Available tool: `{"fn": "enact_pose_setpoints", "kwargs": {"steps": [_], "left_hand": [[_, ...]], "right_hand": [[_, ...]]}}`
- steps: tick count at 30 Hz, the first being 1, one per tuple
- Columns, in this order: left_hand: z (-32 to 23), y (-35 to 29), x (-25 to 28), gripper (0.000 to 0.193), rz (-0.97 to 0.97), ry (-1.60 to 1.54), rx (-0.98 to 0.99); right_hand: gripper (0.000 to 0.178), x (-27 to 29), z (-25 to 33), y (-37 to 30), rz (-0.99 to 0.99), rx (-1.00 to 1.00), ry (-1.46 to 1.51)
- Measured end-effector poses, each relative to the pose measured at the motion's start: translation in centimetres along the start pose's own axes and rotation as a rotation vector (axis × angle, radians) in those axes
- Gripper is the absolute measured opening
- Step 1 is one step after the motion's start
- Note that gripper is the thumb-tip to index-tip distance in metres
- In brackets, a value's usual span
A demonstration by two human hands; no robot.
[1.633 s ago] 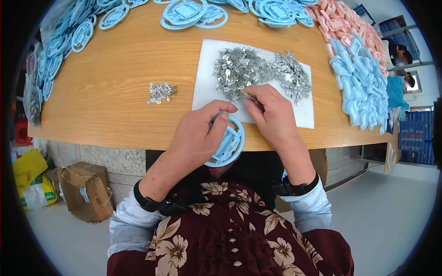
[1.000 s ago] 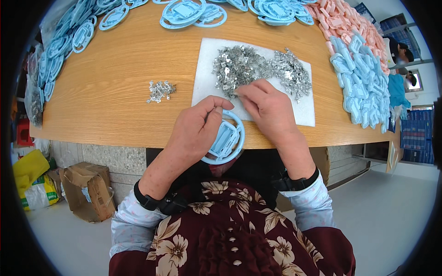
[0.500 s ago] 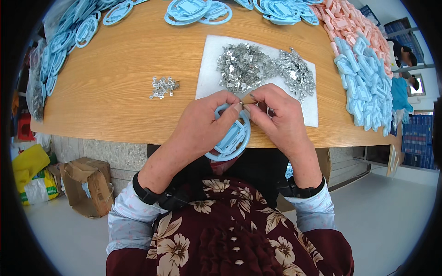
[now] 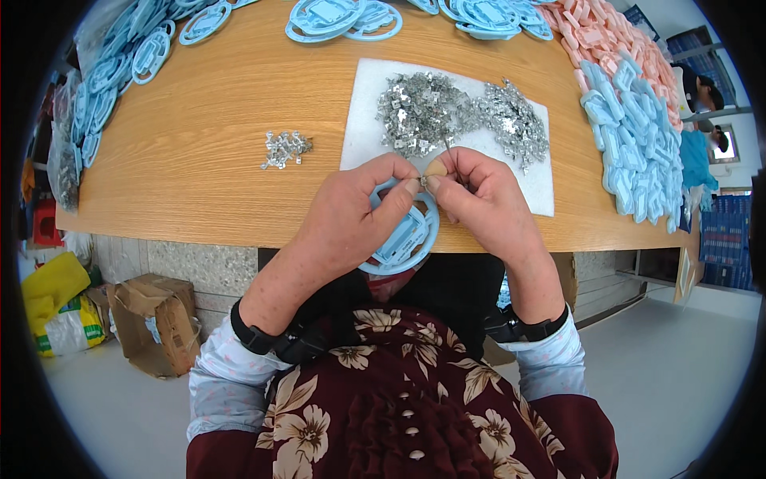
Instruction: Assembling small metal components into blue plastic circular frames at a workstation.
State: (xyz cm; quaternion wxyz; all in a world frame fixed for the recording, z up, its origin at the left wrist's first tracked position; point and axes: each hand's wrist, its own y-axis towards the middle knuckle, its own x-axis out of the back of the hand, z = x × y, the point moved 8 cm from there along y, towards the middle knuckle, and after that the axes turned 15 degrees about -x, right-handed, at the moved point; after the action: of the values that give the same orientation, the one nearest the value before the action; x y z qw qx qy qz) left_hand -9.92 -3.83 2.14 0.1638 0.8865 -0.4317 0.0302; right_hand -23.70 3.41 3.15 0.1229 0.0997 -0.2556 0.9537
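Observation:
At the table's near edge, my left hand (image 4: 351, 203) is closed, thumb and forefinger pinching the upper rim of a light blue round plastic part (image 4: 405, 238) with a rectangular frame inside. My right hand (image 4: 485, 199) meets it there, fingers closed, thumb and forefinger on a small shiny metal piece (image 4: 424, 183) at the rim. A thin dark tool (image 4: 448, 148) pokes up between the right fingers; its kind is unclear. Just beyond, a white foam sheet (image 4: 363, 112) bears two heaps of small silvery metal clips (image 4: 423, 112). The left fingertips partly hide the rim.
A small cluster of metal clips (image 4: 284, 149) lies left on the wooden table (image 4: 215, 176). Blue round parts (image 4: 327, 16) line the far edge and far left. Blue (image 4: 634, 152) and pink plastic pieces (image 4: 610, 36) are piled right. A cardboard box (image 4: 155, 323) stands on the floor.
My right fingers have shifted slightly at the rim, and the thin dark tool now sticks up between them. The blue part stays in my left hand, almost unmoved.

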Motion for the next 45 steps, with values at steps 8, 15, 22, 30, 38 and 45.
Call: {"fn": "enact_pose_setpoints", "kwargs": {"steps": [8, 15, 22, 30, 38, 45], "left_hand": [[-0.1, 0.4, 2.9, 0.031, -0.36, -0.292, -0.027], [0.9, -0.2, 1.9, 0.033, -0.455, -0.406, -0.003], [-0.5, 1.0, 2.5, 0.042, -0.054, -0.316, 0.044], [0.3, 0.8, 0.3, 0.052, 0.221, -0.211, 0.206], [2.8, -0.2, -0.8, 0.048, 0.017, -0.251, 0.218], [2.9, -0.3, -0.9, 0.047, 0.008, -0.284, 0.218]], "right_hand": [[0.015, 1.4, -2.1, -2.0, -0.03, -0.026, 0.405], [0.009, -1.9, -3.3, -1.9, 0.136, -0.018, 0.543], [0.005, 0.4, -0.2, -3.4, 0.077, 0.161, 0.003], [0.013, 2.7, 0.5, -3.9, -0.065, 0.26, -0.016], [0.02, 2.5, 0.3, -3.9, -0.388, 0.376, -0.285], [0.017, 1.8, 0.7, -3.7, -0.431, 0.474, -0.344]]}}
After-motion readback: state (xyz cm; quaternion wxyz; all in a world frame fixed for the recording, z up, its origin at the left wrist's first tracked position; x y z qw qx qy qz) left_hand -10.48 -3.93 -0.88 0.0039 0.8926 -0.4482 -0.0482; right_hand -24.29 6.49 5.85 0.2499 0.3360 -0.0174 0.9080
